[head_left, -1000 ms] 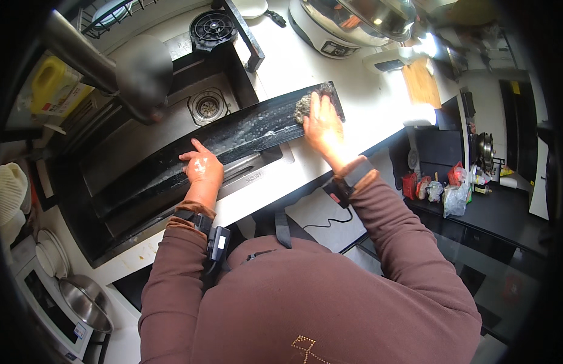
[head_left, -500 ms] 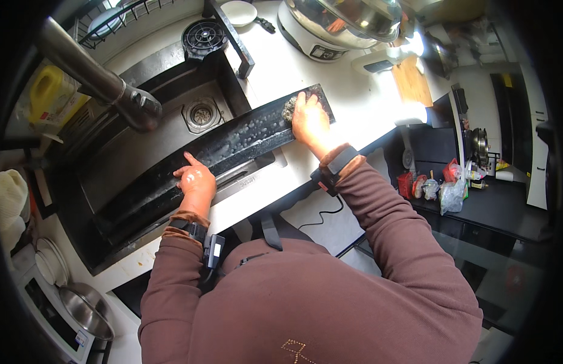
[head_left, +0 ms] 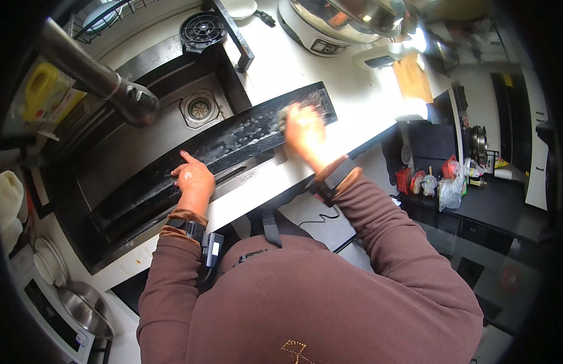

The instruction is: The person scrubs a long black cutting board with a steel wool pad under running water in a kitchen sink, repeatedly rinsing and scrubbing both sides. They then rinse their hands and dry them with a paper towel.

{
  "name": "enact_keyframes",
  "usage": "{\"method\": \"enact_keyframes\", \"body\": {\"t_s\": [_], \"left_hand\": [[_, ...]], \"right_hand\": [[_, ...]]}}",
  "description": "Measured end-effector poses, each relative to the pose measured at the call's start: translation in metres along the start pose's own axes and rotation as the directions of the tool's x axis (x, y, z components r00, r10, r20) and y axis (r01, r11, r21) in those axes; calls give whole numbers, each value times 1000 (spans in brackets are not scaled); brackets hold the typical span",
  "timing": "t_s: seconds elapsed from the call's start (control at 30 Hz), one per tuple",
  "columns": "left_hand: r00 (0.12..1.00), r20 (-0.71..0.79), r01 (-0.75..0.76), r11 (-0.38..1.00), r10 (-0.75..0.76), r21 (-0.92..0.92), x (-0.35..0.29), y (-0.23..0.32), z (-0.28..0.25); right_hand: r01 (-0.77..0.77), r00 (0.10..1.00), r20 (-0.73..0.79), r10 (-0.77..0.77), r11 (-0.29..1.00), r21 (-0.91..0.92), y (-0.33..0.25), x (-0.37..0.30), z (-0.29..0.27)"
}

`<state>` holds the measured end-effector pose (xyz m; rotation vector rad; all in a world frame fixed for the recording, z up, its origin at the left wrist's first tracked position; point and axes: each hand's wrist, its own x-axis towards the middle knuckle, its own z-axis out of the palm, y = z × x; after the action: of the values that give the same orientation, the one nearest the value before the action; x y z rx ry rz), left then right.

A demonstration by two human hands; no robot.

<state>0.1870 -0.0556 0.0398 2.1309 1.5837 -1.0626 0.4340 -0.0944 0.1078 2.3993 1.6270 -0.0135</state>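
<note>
A long black panel (head_left: 233,134), wet and foamy on top, lies slantwise across the sink, its right end over the white counter. My left hand (head_left: 194,179) grips its near side, index finger stretched over the surface and the other fingers bent. Near the right end, my right hand (head_left: 305,127), smeared by motion, presses a greyish scouring pad (head_left: 282,116) onto the panel. Most of the pad is hidden under the fingers. Pale suds (head_left: 315,100) lie beyond that hand.
Behind the panel is the dark sink (head_left: 130,164) with a round drain (head_left: 201,109). A thick metal faucet (head_left: 136,106) reaches over it from the left. A white cooker (head_left: 311,33) stands at the back. Lower left are a metal pan (head_left: 84,309) and a yellow bottle (head_left: 42,91) farther back.
My right hand has slid slightly left and nearer along the panel with the scouring pad, leaving suds at the right end. My left hand stays almost in place.
</note>
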Motion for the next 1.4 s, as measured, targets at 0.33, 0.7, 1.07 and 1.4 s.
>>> {"method": "enact_keyframes", "body": {"t_s": [0.33,0.7,1.07,1.4], "left_hand": [[1000,18,11,1000,-11,6,4,0,6],[999,-33,28,998,-26,55,8,-1,14],[999,3,40,999,-40,-8,8,-1,10],[997,70,21,977,-7,-213,2,-7,2]], "right_hand": [[273,929,-321,-184,926,259,51,-21,-8],[371,907,-321,-274,881,295,35,-21,-7],[514,857,-252,-449,724,460,9,-23,2],[414,864,-394,-312,886,207,79,-7,-4]]}}
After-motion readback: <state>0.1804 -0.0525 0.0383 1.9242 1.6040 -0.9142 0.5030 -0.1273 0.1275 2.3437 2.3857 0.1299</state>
